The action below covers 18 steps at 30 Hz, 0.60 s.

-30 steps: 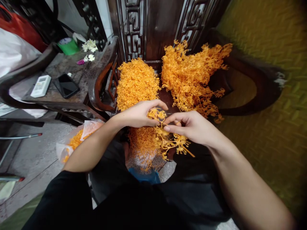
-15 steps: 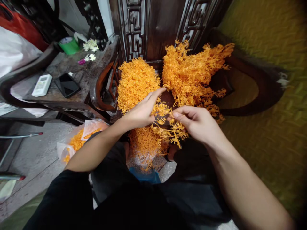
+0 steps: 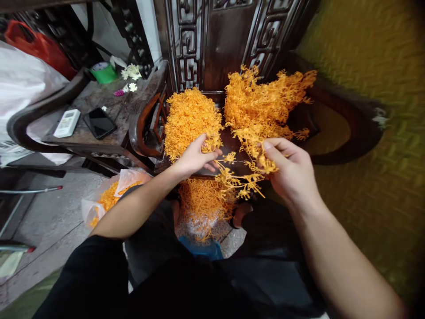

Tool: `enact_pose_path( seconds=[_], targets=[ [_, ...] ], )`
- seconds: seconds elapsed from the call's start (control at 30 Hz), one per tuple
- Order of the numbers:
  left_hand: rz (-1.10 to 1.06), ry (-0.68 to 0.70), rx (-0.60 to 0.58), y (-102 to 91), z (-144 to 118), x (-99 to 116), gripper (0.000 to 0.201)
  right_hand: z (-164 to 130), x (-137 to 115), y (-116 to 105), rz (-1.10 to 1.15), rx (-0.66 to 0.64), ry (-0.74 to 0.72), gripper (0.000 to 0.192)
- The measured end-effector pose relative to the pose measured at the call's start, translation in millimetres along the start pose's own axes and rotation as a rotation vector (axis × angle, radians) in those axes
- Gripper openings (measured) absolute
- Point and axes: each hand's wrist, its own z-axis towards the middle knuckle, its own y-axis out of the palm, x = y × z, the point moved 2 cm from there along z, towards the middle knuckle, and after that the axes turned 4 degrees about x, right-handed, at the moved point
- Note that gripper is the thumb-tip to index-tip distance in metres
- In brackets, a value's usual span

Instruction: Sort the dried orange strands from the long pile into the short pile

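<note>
My left hand (image 3: 194, 157) is in front of a heap of loose orange flower heads (image 3: 191, 119) on a dark wooden chair seat. Its fingers are closed at the end of a thin orange flower sprig (image 3: 235, 179), whose branching stem slants down to the right. Orange blossoms also show beside its thumb. My right hand (image 3: 290, 166) has thumb and fingers closed on a clump of orange blossoms (image 3: 267, 164). It is at the front of a large pile of branching orange flower sprigs (image 3: 262, 99); its other fingertips are partly hidden.
Below the seat, orange stems (image 3: 206, 199) lie above a blue container (image 3: 201, 249). A plastic bag (image 3: 89, 210) with orange pieces stands left. The side table (image 3: 89, 95) bears a phone (image 3: 99, 122), a white remote (image 3: 67, 123) and green tape (image 3: 103, 72). Curved armrests (image 3: 361, 141) flank the seat.
My hands have moved apart. The right hand has shifted right to the sprig pile, and the left has turned and lowered, with the sprig now stretching away from its fingers. The view has shifted slightly.
</note>
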Motion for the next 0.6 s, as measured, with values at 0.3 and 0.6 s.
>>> enact_pose_path(
  seconds=[0.3,0.6],
  targets=[
    [-0.422,0.103,0.084,34.6,-8.0,8.2,0.047,-26.5,9.0,40.4,-0.36,-0.106,-0.211,0.02],
    [-0.398,0.187,0.175,46.8,-1.6,11.4,0.073,-21.6,13.7,62.2,-0.217,-0.086,-0.121,0.02]
  ],
)
